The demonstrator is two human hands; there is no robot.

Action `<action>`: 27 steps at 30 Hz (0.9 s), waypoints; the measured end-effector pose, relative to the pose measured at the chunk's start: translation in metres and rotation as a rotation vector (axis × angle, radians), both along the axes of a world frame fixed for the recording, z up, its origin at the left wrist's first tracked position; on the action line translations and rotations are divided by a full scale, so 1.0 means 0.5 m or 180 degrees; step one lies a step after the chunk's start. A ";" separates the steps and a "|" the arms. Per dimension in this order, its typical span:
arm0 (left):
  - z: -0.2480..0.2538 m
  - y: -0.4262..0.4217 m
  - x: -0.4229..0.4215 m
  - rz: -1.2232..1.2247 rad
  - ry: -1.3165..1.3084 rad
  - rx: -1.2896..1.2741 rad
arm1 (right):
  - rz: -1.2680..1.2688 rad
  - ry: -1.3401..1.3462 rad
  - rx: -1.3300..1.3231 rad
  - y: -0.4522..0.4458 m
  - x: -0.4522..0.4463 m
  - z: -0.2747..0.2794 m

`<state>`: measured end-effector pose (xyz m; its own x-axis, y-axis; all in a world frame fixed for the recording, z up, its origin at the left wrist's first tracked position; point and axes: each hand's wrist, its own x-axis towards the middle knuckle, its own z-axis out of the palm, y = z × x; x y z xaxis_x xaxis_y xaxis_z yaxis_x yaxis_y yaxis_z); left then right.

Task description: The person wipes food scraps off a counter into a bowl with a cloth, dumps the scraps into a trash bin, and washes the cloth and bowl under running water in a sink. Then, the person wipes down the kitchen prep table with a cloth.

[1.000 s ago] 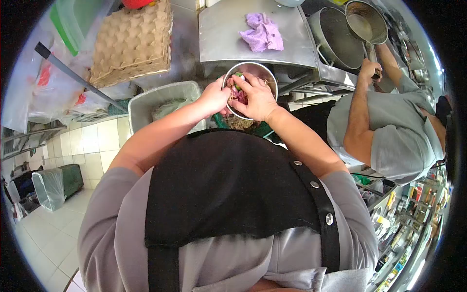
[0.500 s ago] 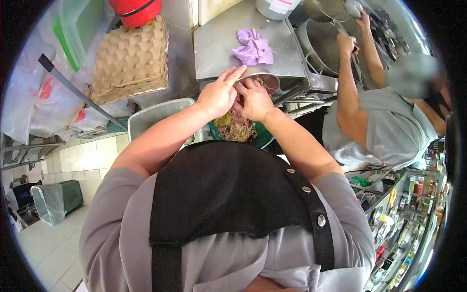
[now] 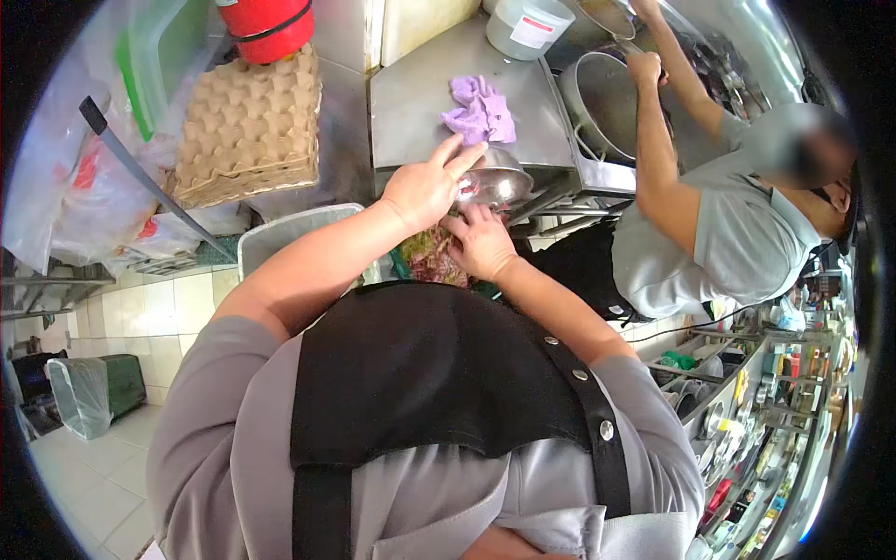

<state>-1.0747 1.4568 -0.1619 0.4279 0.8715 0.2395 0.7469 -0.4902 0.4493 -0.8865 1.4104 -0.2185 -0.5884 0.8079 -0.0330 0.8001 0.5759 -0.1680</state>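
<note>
My left hand is at the left rim of a shiny metal bowl, gripping it with the index finger stretched along the edge. The bowl is tilted and sits at the front edge of the steel table. Just below it, my right hand is open, palm down, its fingers apart near the bowl's lower edge and over red-and-green leafy salad. The leaves lie in a green container, mostly hidden by my apron and arms. Whether the right fingertips touch the bowl I cannot tell.
On the steel table lie a purple cloth and a white tub. Egg trays are stacked at left, above a grey bin. At right a co-worker handles a pan over a large pot.
My right hand has come out of the bowl, down towards the leaves. The bowl now shows a bright, shiny surface. The co-worker's arms and pan have shifted upward.
</note>
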 end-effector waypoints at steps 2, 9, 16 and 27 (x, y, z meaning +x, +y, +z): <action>0.017 -0.006 -0.003 0.0025 -0.0085 -0.0057 | 0.0065 0.0025 0.0132 -0.014 0.013 -0.019; -0.008 0.027 -0.035 0.0735 -0.1657 -0.0447 | 0.0193 0.0830 0.0172 0.012 -0.001 0.109; -0.026 0.015 -0.036 0.0317 -0.2284 -0.0720 | 0.0001 0.1218 0.1263 0.129 -0.039 0.178; 0.037 -0.023 -0.060 0.0350 -0.1505 0.0026 | 0.0136 -0.0300 0.1660 0.115 -0.046 0.229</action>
